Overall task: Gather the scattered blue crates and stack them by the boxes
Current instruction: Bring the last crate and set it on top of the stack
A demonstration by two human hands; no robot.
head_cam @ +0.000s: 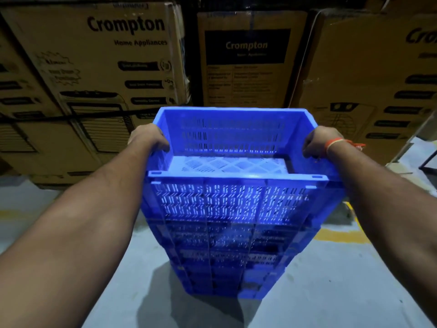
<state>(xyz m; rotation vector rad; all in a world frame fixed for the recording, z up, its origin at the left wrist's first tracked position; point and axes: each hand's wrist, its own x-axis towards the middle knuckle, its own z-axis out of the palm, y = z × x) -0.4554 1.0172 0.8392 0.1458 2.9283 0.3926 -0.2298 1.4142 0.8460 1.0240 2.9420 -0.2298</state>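
A blue slotted plastic crate (233, 200) is at the top of a stack of blue crates (233, 263) standing on the floor in front of me. My left hand (147, 138) grips the top crate's left rim, fingers curled over the edge. On the opposite rim my right hand (318, 142) grips the same way, with an orange band on its wrist. The top crate is empty and its perforated floor shows. Whether it rests fully on the crate below I cannot tell.
Large brown Crompton cardboard boxes (113, 74) are stacked in a wall right behind the crates, across the whole width. Grey concrete floor (331, 280) with a worn yellow line (343, 235) lies around the stack. A dark metal frame (429, 162) stands at the right edge.
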